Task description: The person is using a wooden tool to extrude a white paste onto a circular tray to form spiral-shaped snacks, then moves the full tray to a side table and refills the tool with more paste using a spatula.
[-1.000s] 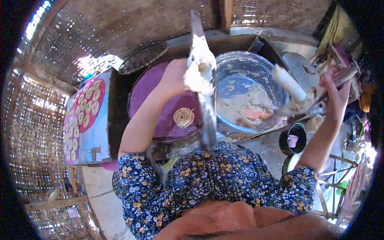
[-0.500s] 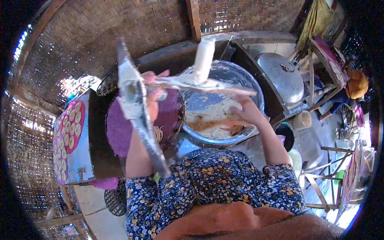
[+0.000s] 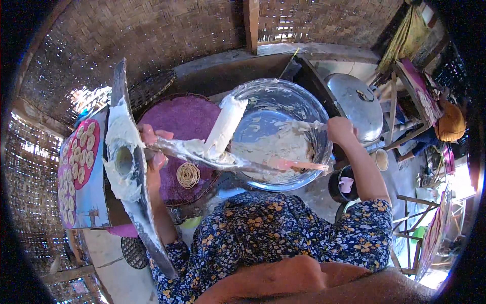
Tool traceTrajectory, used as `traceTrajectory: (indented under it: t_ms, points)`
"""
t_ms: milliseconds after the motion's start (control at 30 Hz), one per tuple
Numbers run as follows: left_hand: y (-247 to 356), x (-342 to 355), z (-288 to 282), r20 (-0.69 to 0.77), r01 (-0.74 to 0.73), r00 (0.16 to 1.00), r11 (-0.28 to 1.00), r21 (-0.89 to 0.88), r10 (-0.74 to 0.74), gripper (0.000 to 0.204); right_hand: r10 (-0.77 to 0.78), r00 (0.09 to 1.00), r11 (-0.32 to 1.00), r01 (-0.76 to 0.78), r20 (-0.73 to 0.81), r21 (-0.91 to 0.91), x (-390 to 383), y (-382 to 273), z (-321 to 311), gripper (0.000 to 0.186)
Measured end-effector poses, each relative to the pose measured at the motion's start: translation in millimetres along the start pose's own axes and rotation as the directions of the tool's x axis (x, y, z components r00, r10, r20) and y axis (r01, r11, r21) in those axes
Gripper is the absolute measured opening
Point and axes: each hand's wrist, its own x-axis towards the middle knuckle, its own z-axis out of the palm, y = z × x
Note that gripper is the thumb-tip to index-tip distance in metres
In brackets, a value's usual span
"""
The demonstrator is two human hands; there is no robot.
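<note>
My left hand grips two dough-smeared press pieces above a round purple tray: a long bar with a holed cup and a crosspiece carrying a white cylinder. A coil of pale strands lies on the tray. My right hand is closed on a dough-covered utensil over the right side of a large metal basin of pale dough. A pink spatula rests at the basin's near part.
Trays of dough coils stand at left. A lidded pot, a dark bucket and a pale cup are at right. Another person in orange and blue is beyond a wooden rack. Woven walls surround the area.
Both press pieces have moved left, and the cylinder piece has passed from my right hand to my left. My right hand has gone into the basin area and taken hold of a utensil.
</note>
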Motion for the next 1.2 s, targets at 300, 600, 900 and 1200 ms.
traceTrajectory:
  t_ms: [300,600,900,1200]
  points:
    - [13.6,-11.5,-5.4,0.006,0.059,0.998,0.998,0.036,-0.059,0.042,-0.085,0.996,0.992,0.082,0.021,0.099,46.2,-37.4,83.5,0.018]
    - [17.9,-15.8,-4.4,-0.026,0.155,0.988,0.986,0.058,-0.154,0.051,-0.16,0.983,0.981,0.148,0.088,0.124,31.7,-42.7,75.0,0.019]
    - [-4.6,13.3,1.9,0.0,0.549,0.806,0.746,-0.378,-0.592,0.032,-0.25,0.965,0.918,0.213,0.073,0.335,26.3,-64.4,62.5,0.024]
    - [-54.1,31.0,-2.3,0.181,0.369,0.929,0.839,-0.401,-0.322,0.054,-0.374,0.923,0.158,0.16,-0.091,0.974,-43.4,10.3,-45.7,0.031]
